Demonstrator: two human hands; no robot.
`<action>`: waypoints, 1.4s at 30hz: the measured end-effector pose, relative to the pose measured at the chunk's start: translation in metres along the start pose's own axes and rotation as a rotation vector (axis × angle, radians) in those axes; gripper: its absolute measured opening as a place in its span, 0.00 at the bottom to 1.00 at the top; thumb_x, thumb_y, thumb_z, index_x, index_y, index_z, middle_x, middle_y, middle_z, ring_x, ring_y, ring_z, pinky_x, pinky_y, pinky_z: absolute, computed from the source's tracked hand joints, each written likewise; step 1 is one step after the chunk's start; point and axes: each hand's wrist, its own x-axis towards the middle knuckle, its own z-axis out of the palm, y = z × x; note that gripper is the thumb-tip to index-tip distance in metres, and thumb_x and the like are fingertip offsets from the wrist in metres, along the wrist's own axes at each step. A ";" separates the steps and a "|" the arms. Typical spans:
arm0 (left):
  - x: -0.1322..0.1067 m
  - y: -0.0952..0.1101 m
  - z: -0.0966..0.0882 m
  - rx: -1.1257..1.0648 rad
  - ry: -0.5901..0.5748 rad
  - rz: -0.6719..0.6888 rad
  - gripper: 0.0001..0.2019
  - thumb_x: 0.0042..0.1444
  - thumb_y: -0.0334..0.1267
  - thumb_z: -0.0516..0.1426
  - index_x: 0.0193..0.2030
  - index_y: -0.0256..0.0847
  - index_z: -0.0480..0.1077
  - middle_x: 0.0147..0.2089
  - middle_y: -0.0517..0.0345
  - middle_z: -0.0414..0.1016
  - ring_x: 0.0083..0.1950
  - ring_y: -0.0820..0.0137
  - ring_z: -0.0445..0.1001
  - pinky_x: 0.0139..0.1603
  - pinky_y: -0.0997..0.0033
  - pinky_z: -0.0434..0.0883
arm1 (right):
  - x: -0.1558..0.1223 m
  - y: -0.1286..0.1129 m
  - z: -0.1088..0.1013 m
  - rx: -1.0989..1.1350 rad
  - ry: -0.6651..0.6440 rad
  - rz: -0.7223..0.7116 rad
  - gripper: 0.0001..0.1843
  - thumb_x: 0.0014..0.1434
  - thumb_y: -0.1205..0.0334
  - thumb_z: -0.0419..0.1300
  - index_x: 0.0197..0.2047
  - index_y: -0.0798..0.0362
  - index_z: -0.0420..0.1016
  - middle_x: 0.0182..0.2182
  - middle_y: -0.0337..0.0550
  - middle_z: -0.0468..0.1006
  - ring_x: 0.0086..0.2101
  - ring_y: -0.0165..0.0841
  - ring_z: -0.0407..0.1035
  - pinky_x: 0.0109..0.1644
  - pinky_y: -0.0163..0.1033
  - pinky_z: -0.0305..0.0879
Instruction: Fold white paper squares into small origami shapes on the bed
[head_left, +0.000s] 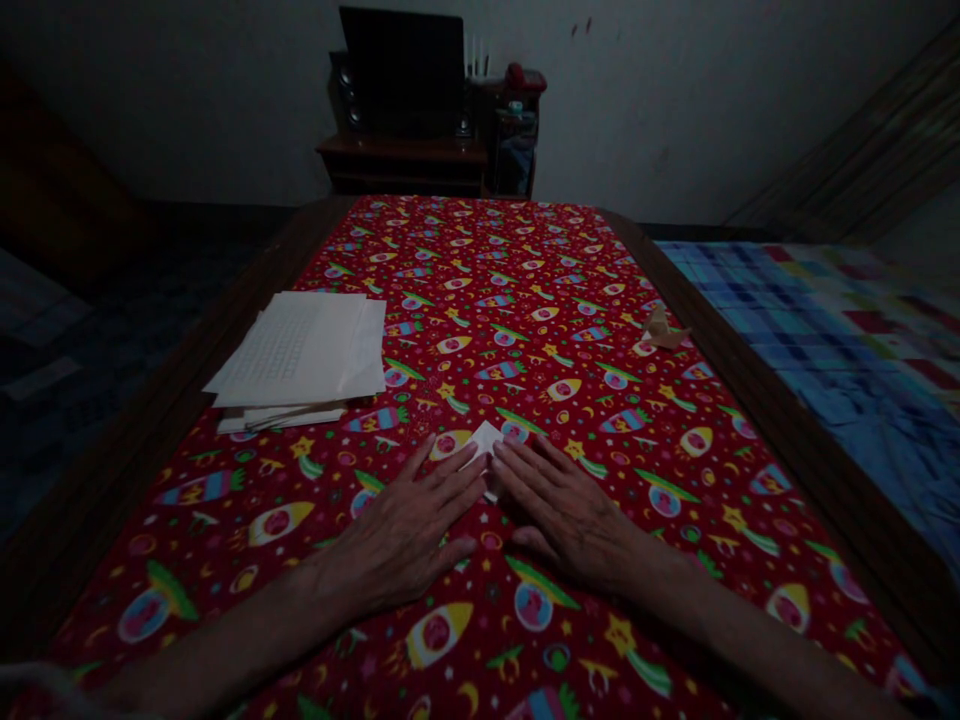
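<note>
A small folded piece of white paper (486, 436) lies on the red patterned cloth, its pointed top showing between my hands. My left hand (416, 515) rests palm down with fingers stretched out, the fingertips pressing on the paper's left side. From the right, my right hand (559, 500) lies flat too, its extended fingertips on the paper's right side. The fingers of both hands cover much of the paper, so its lower folds are partly hidden. Neither hand grasps it.
A stack of white sheets (300, 345) sits on the table's left side. Toward the right edge stands a small brown folded-paper figure (661, 330). Beyond the table are a dark screen (403, 70) and a red telephone (525, 77); a bed with plaid covers (750, 330) is at right.
</note>
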 end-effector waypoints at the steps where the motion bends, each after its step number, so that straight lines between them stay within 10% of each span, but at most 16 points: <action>1: -0.002 0.002 0.000 -0.005 -0.010 0.006 0.26 0.62 0.44 0.50 0.65 0.38 0.52 0.67 0.47 0.54 0.68 0.60 0.50 0.67 0.45 0.44 | 0.000 -0.001 0.000 0.016 -0.004 -0.024 0.34 0.64 0.51 0.50 0.66 0.59 0.47 0.64 0.53 0.53 0.64 0.39 0.44 0.65 0.56 0.46; 8: -0.015 0.007 -0.005 -0.023 -0.070 0.022 0.25 0.61 0.43 0.51 0.64 0.44 0.53 0.65 0.54 0.58 0.67 0.58 0.53 0.66 0.42 0.44 | -0.005 -0.006 -0.004 0.051 -0.004 -0.025 0.29 0.64 0.56 0.51 0.64 0.60 0.54 0.60 0.50 0.62 0.62 0.37 0.51 0.65 0.52 0.49; 16: 0.007 -0.011 -0.008 -0.099 0.135 -0.025 0.17 0.63 0.34 0.49 0.58 0.42 0.61 0.54 0.52 0.71 0.55 0.65 0.68 0.55 0.59 0.63 | 0.018 0.008 -0.004 0.080 0.146 -0.028 0.12 0.63 0.61 0.53 0.47 0.54 0.71 0.45 0.45 0.76 0.48 0.33 0.67 0.52 0.43 0.64; 29: 0.019 -0.025 0.004 -0.202 0.336 -0.098 0.07 0.62 0.34 0.52 0.40 0.38 0.70 0.40 0.55 0.75 0.41 0.68 0.72 0.44 0.66 0.69 | 0.031 0.022 -0.006 0.413 0.147 -0.003 0.10 0.63 0.62 0.53 0.39 0.54 0.74 0.38 0.45 0.75 0.37 0.31 0.67 0.43 0.38 0.63; 42: 0.023 -0.021 0.012 -0.329 0.353 -0.314 0.07 0.62 0.33 0.50 0.33 0.38 0.65 0.38 0.55 0.66 0.41 0.69 0.67 0.42 0.67 0.68 | 0.042 0.019 0.003 0.189 0.171 0.311 0.14 0.64 0.60 0.50 0.31 0.56 0.70 0.28 0.44 0.70 0.28 0.30 0.61 0.32 0.34 0.54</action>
